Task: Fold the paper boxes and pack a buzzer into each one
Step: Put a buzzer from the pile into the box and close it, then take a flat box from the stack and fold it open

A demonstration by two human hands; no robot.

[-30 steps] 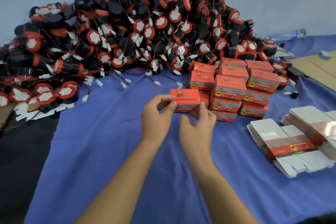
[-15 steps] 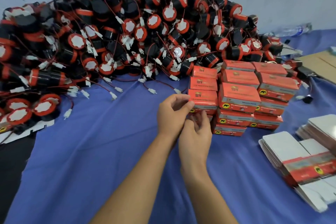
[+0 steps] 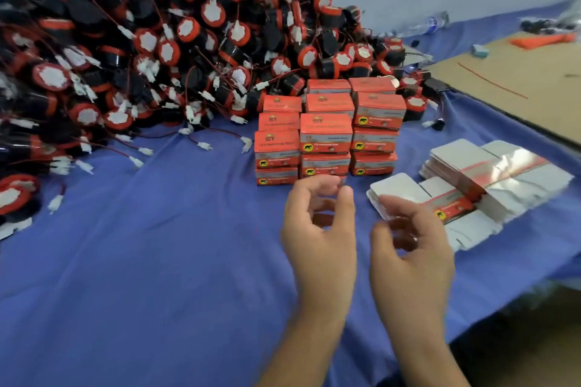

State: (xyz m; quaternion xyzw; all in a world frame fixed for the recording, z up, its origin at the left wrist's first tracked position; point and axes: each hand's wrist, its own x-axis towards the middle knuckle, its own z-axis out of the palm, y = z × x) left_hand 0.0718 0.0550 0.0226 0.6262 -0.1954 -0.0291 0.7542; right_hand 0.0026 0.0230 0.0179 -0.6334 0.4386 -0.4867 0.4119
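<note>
A big heap of black-and-red buzzers (image 3: pixel 157 50) with red wires and white plugs fills the back left. In front of it stands a stack of folded red boxes (image 3: pixel 327 129), several high. Flat unfolded box blanks (image 3: pixel 490 185) lie in piles to the right, white side up with a red band. My left hand (image 3: pixel 320 229) hovers just in front of the box stack, fingers loosely curled and holding nothing. My right hand (image 3: pixel 408 245) hangs beside it, near the closest blank pile, fingers also loosely curled and empty; it is blurred.
A blue cloth (image 3: pixel 157 261) covers the table. A brown cardboard sheet (image 3: pixel 518 78) lies at the back right with a small teal object (image 3: pixel 480 50) and an orange item (image 3: pixel 544 40) on it. The table edge drops off at the lower right.
The box held in both hands a second ago now sits on the left column of the stack. Both hands have drawn back empty, and the view has swung left, with the right hand near the blanks.
</note>
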